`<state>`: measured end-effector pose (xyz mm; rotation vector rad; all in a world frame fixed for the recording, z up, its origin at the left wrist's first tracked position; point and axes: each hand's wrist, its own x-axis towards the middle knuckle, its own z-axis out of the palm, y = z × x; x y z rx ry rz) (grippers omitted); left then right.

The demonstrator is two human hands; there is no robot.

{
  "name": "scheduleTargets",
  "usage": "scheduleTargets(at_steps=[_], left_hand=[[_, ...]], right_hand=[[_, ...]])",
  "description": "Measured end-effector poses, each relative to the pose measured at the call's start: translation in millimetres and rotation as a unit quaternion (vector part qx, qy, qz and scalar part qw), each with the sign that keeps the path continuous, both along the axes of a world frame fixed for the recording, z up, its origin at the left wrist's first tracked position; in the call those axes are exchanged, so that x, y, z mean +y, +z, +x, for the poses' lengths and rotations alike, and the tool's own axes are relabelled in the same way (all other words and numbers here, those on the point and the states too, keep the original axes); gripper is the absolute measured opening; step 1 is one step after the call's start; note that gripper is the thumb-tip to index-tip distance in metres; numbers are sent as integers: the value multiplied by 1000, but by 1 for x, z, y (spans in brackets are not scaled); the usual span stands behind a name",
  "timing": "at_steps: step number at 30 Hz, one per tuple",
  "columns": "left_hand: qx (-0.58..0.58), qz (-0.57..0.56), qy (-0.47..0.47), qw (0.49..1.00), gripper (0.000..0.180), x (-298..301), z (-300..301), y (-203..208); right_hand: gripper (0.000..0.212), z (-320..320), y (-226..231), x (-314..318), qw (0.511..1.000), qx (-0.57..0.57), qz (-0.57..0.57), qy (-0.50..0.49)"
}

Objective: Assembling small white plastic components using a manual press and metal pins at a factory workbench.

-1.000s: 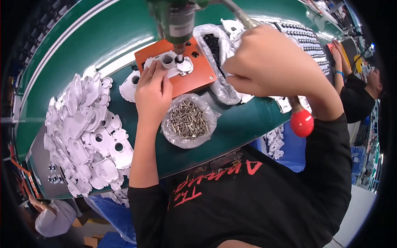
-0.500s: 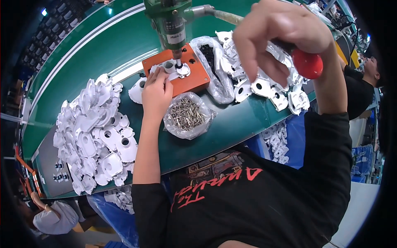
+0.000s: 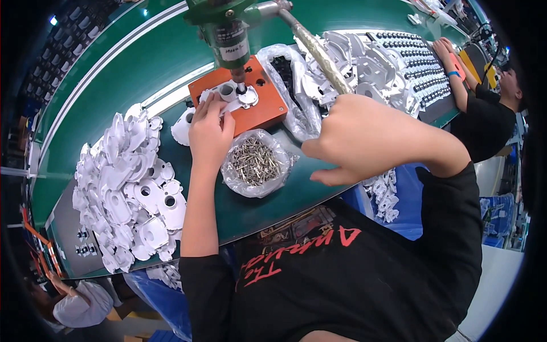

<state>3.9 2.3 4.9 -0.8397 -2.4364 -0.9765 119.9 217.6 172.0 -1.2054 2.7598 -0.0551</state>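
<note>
A white plastic part (image 3: 247, 97) with a round collar lies on an orange block fixture (image 3: 265, 111). My left hand (image 3: 212, 125) rests at its left end, fingers closed against it. Over the part stands a green press (image 3: 225, 37), its metal tip down at the part beside the collar. From the press a lever (image 3: 319, 54) slopes down to my right hand (image 3: 364, 137), which is curled over its end. The lever's red knob is hidden by that hand. Just in front of the block sits a clear plastic bag of small metal pins (image 3: 253, 162).
White plastic parts (image 3: 122, 188) are heaped at left, more (image 3: 364, 62) at right. A bag of black pieces (image 3: 282, 71) lies beside the block. Rows of small dark parts (image 3: 416, 62) stand on a tray near a co-worker's arms (image 3: 453, 74). Blue-lined bins (image 3: 407, 199) hang below the table edge.
My right hand has swung the lever down and toward me, and the red knob has gone out of sight. My left hand stays on the white part.
</note>
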Motion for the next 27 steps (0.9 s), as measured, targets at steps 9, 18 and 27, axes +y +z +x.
scheduleTargets(at_steps=[9, 18, 27], left_hand=[[142, -128, -3, 982, 39, -1, -49, -16], [-133, -270, 10, 954, 48, 6, -43, 74], [-384, 117, -35, 915, 35, -47, -8, 71]], right_hand=[[33, -48, 52, 39, 795, -239, -556, 19], [23, -179, 42, -4, 739, -48, -629, -236], [48, -84, -69, 65, 864, 138, -403, -268]])
